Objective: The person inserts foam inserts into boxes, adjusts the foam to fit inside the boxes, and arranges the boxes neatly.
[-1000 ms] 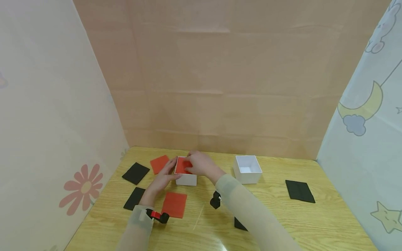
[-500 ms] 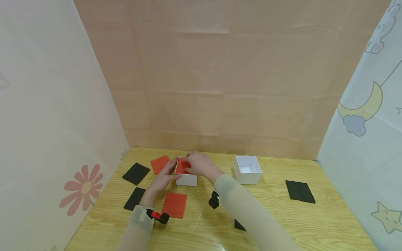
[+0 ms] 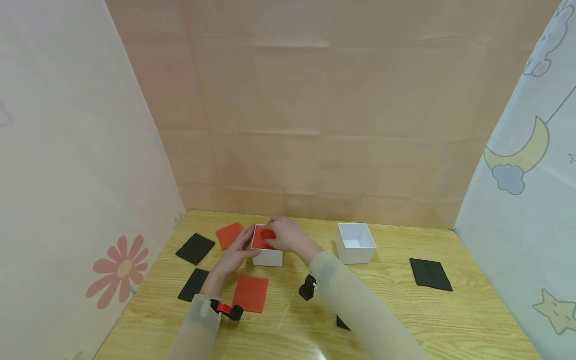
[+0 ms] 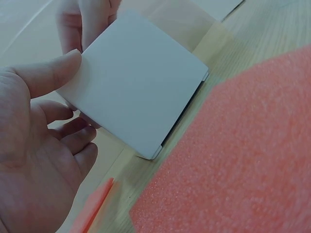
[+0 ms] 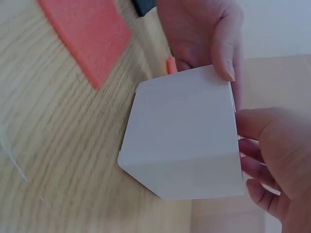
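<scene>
A square white box (image 3: pixel 267 258), its top uncovered, stands near the table's back edge with a red foam sheet (image 3: pixel 258 241) inside it. My left hand (image 3: pixel 231 256) holds the box from the left, thumb over the front corner and fingers along the side; the left wrist view shows this grip on the white wall (image 4: pixel 136 82). Over the right part of the opening is my right hand (image 3: pixel 288 236), its thumb and bent fingers (image 5: pixel 252 167) reaching in past the rim onto the red foam. The box walls hide these fingertips, so I cannot tell whether they pinch the sheet.
Another white box (image 3: pixel 355 254) stands to the right, its white inside showing. Red foam squares lie behind (image 3: pixel 228 235) and in front (image 3: pixel 250 294) of my left hand. Black squares lie at left (image 3: pixel 195 248) and right (image 3: pixel 430 274); my right sleeve (image 3: pixel 355 300) partly covers another.
</scene>
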{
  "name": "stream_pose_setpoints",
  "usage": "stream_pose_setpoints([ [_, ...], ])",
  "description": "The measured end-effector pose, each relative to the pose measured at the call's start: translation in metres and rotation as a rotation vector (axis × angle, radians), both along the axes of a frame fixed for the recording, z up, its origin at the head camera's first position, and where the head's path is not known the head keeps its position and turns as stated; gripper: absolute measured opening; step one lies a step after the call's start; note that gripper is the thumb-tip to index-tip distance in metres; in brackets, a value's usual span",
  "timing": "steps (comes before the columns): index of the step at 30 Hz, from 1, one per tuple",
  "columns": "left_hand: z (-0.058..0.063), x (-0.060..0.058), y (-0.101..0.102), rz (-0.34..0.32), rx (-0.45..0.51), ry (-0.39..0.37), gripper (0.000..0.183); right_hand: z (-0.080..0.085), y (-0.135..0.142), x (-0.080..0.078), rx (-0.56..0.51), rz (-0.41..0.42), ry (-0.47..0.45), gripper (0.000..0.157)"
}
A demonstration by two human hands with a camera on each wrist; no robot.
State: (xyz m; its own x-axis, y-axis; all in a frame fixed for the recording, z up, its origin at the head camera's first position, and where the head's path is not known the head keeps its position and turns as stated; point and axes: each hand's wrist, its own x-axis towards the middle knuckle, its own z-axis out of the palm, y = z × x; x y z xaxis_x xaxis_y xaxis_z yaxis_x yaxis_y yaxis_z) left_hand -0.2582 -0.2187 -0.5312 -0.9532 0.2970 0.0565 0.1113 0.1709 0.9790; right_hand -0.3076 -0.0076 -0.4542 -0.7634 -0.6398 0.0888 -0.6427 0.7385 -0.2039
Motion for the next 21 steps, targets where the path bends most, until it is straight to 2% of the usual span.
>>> stream_pose_setpoints([
  [4,-0.002,-0.002,0.001,0.015,-0.008,-0.001,0.083,-0.012,0.016,0.002,-0.289,-0.062,-0.07,0.041],
  [8,-0.003,-0.002,0.001,0.027,-0.009,-0.005,0.084,-0.027,0.031,0.007,-0.575,-0.141,-0.171,0.058],
  [11,-0.003,-0.002,0.001,0.03,-0.009,-0.002,0.084,-0.037,0.039,0.012,-0.724,-0.164,-0.273,0.071],
  [13,-0.004,-0.002,0.001,0.04,-0.014,-0.008,0.085,-0.044,0.043,0.016,-0.783,-0.159,-0.355,0.078],
  [16,-0.005,-0.001,0.002,0.049,-0.017,-0.018,0.085,-0.054,0.046,0.02,-0.818,-0.134,-0.446,0.085],
  [21,-0.004,0.0,0.003,0.059,-0.019,-0.023,0.086,-0.066,0.045,0.021,-0.841,-0.095,-0.467,0.089],
])
